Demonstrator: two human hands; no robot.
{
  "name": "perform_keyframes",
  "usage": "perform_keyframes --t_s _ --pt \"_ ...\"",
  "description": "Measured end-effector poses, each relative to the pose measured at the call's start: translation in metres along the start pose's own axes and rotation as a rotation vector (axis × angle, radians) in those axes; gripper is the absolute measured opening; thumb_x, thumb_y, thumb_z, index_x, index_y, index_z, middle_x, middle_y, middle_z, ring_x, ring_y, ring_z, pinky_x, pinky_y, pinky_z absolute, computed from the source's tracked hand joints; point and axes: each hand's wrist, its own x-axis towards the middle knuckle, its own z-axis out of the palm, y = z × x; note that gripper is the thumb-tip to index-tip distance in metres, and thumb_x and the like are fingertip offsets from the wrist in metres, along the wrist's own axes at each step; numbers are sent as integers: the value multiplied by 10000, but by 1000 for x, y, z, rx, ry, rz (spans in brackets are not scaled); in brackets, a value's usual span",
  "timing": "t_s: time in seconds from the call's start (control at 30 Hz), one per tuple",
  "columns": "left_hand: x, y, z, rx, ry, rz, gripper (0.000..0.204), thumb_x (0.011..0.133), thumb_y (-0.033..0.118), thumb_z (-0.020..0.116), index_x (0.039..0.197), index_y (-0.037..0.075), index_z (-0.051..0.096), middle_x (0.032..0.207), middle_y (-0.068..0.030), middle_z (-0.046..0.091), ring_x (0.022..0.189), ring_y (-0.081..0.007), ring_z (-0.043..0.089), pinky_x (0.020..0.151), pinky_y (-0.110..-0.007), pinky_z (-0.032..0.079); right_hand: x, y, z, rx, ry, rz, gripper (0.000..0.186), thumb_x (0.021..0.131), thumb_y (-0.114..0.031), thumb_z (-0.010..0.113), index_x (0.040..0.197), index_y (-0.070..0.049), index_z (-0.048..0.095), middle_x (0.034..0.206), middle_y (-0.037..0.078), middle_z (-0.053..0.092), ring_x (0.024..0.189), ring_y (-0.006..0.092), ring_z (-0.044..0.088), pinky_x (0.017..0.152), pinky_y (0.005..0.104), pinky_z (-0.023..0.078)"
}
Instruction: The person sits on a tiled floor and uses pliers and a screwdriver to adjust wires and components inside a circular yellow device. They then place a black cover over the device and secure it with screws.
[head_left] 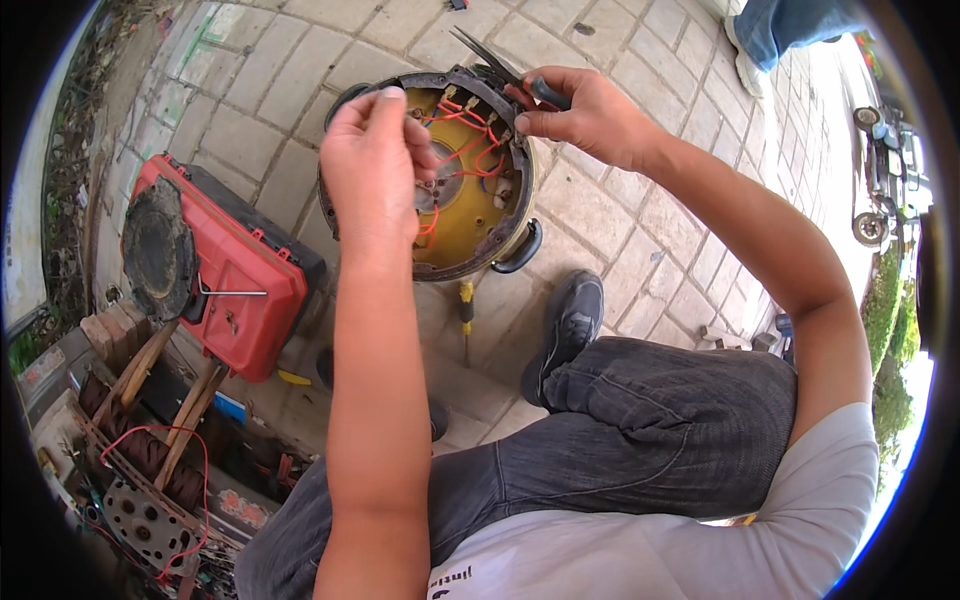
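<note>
My left hand (pixel 375 165) is raised over the left part of a round gold appliance base (pixel 445 250), with fingers curled together; whatever they may hold is too small to make out. My right hand (pixel 570 115) grips a dark tool with long pointed blades (pixel 485 55) above the base's upper right rim. Inside the open base are red wires (pixel 478 150), metal terminals and a silver central plate (pixel 440 183). A black side handle (pixel 515 255) juts from its lower right.
A red toolbox (pixel 250 310) with a dirty black disc (pixel 158 250) lies left, above scrap parts (pixel 135 510). A yellow screwdriver (pixel 466 305) lies on the paving (pixel 640 250) below the base. Another person's leg (pixel 780 30) is at upper right; parked vehicles (pixel 880 170) are far right.
</note>
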Motion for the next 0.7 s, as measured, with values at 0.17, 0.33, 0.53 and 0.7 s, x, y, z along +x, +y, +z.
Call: perform_keyframes --t_s 0.17,0.33,0.53,0.7 --pt "53 6 -61 345 306 392 206 956 161 651 1059 -18 640 952 -68 671 856 -136 611 783 -283 490 -5 -14 -4 -95 -27 39 313 880 -176 777 1125 1 694 954 1 679 906 75 573 853 251 478" --pt "63 -18 -73 112 231 209 231 942 163 683 1088 -9 636 1024 -46 657 948 -127 588 865 -273 465 0 -3 -1 -106 -8 -9 294 882 -186 766 1099 1 699 886 -9 650 844 78 547 803 253 469" --pt "64 -13 -71 36 216 141 221 941 173 683 1082 6 647 998 -32 655 906 -112 585 851 -268 459 -2 -12 -5 -77 -41 14 298 884 -184 757 1117 -9 696 881 -9 643 830 86 536 799 265 471" --pt "77 15 -64 303 172 269 310 951 214 672 1123 -43 649 1012 -68 678 930 -130 599 840 -283 472 -4 -3 0 -9 22 -28 348 923 -239 747 1167 0 678 920 -13 649 856 92 548 810 270 475"
